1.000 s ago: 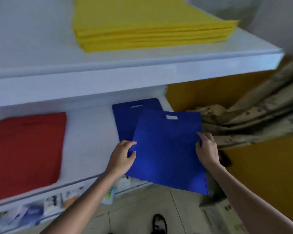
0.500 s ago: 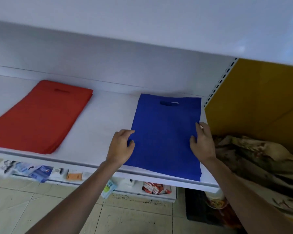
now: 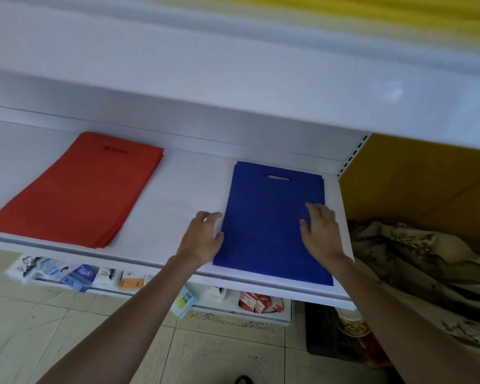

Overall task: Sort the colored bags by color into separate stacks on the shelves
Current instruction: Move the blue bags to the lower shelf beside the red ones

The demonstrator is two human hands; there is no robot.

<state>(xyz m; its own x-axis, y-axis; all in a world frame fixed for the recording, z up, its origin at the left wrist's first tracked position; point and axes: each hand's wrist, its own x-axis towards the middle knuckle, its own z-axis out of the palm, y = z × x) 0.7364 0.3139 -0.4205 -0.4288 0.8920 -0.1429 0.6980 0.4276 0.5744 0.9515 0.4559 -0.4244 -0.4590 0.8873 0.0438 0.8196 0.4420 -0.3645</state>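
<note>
From the head camera, the blue bags [image 3: 269, 225] lie flat on the right end of the white shelf [image 3: 183, 189], well apart from the red bags [image 3: 78, 189] on the left. Your left hand [image 3: 203, 239] rests against the pile's left edge, with loose, half-bent fingers that hold nothing. Your right hand [image 3: 320, 231] lies on top near the right edge, fingers out, pressing and not grabbing.

Here is what could go wrong. The near end of the pile reaches the shelf's front lip. If you drag your hands back toward you, the top bag could slide with them and hang over, or fall to the floor. A push from only one side could also turn the top bag crooked. The far right corner already looks a bit uneven.

The pile's long side runs from the front lip to the back wall. The handle hole points to the back wall. The near end leans a little to your right.
</note>
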